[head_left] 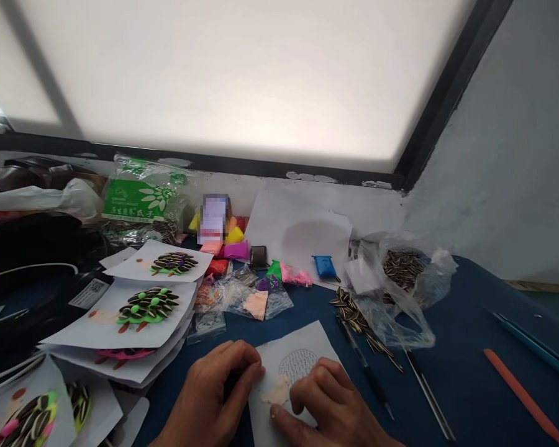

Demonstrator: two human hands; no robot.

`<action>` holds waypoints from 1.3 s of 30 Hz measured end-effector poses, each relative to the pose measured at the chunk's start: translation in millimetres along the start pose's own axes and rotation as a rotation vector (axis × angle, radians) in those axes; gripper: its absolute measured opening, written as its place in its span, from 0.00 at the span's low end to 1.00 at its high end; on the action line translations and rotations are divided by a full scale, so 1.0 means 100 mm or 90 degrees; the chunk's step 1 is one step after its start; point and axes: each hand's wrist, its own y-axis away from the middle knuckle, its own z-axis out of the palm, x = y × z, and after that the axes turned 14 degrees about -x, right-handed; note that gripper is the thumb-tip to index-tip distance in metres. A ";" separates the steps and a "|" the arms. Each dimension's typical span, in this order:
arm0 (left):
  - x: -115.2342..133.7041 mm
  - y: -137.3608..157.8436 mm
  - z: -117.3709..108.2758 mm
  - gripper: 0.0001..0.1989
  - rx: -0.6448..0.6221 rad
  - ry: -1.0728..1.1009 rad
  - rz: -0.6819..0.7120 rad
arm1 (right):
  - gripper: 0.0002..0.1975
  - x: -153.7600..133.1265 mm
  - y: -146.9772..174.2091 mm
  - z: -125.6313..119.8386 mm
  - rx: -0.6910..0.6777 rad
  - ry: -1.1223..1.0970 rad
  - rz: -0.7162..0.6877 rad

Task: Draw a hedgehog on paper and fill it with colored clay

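A white sheet of paper [270,354] lies on the dark blue table, with a drawn oval [300,363] filled with small marks. Flattened cream modelling clay [276,392] sticks to the paper at the oval's lower left. My right hand [330,403] bends over the sheet, its thumb and curled fingers against the clay. At the paper's left edge my left hand [217,388] is closed, thumb and index tips together; whatever is between them is too small to tell.
Left are stacked cards [168,335] with seed-and-clay hedgehogs. Behind lie clay packets [236,250] and a seed bag [137,198]. Right of the sheet are loose sunflower seeds [351,310], a pen [366,366], a metal rod [428,394], an orange tool [524,394] and an open plastic bag [414,316].
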 end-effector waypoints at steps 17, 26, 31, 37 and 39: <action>-0.02 0.01 0.01 0.11 -0.009 -0.001 0.004 | 0.08 0.03 -0.04 0.02 -0.043 -0.010 0.012; 0.01 -0.01 -0.01 0.11 -0.005 -0.006 0.011 | 0.11 0.08 -0.01 -0.14 0.008 -0.059 0.054; 0.01 -0.01 -0.01 0.11 -0.004 -0.012 0.007 | 0.10 0.11 0.04 -0.16 -0.020 -0.059 0.020; 0.01 0.00 -0.01 0.11 -0.003 -0.012 0.002 | 0.09 0.13 0.08 -0.16 -0.114 -0.126 0.021; 0.02 0.01 -0.01 0.10 -0.001 -0.011 0.002 | 0.09 0.14 0.09 -0.16 -0.156 -0.138 0.026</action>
